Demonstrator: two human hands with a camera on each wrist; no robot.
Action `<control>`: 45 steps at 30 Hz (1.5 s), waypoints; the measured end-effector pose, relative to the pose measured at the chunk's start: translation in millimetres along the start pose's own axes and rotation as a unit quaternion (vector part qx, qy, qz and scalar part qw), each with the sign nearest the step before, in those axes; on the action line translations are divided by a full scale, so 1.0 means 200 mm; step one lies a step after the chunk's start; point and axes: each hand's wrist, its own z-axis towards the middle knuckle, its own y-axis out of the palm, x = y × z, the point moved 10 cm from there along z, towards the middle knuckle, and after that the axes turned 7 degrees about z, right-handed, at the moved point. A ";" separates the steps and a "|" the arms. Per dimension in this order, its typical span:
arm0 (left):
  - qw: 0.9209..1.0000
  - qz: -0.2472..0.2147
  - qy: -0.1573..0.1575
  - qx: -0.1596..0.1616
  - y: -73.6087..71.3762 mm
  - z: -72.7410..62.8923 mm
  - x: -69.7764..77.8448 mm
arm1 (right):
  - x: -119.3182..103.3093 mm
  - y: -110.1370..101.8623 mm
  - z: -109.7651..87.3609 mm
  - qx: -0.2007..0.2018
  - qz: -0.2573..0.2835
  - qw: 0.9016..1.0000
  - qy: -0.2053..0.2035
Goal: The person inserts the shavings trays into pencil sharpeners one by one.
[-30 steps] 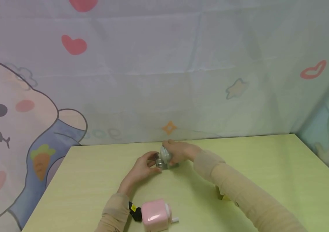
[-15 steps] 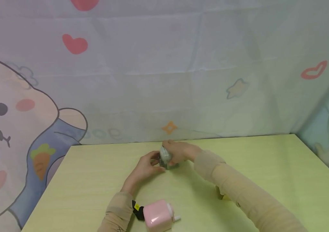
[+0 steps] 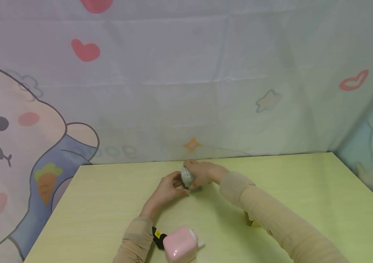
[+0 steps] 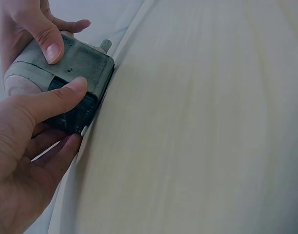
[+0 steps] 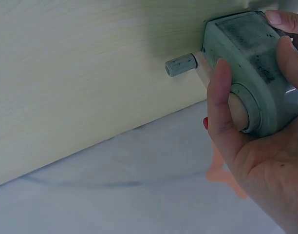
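Note:
A grey-green hand-crank pencil sharpener (image 3: pixel 186 176) stands near the table's back edge between both hands. My right hand (image 3: pixel 203 172) grips its body from the right; in the right wrist view the stubby crank handle (image 5: pixel 181 65) sticks out beside the fingers. From the other side my left hand (image 3: pixel 168 190) holds the dark see-through shavings drawer (image 4: pixel 71 117), thumb over its upper face and fingers beneath. The drawer sits in the sharpener's body in the left wrist view. Much of the sharpener is covered by fingers in the head view.
A pink crank pencil sharpener (image 3: pixel 181 245) with a white handle stands at the table's front, close beside a black piece with a yellow mark (image 3: pixel 159 238) at my left wrist. A printed cloth (image 3: pixel 160 120) hangs behind the table's back edge.
My left hand has moved right, and the drawer that stuck out leftward has slid into the sharpener. The pink sharpener has shifted right and turned slightly. My right hand stays nearly still.

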 end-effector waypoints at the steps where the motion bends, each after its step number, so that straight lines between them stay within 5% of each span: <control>1: 1.000 0.001 0.001 0.000 0.00 0.00 0.00 | 0.00 0.00 0.00 0.000 0.000 1.000 0.001; 45: 1.000 0.018 -0.015 0.013 -0.01 -0.01 -0.01 | -0.01 0.01 -0.02 0.001 -0.007 1.000 0.013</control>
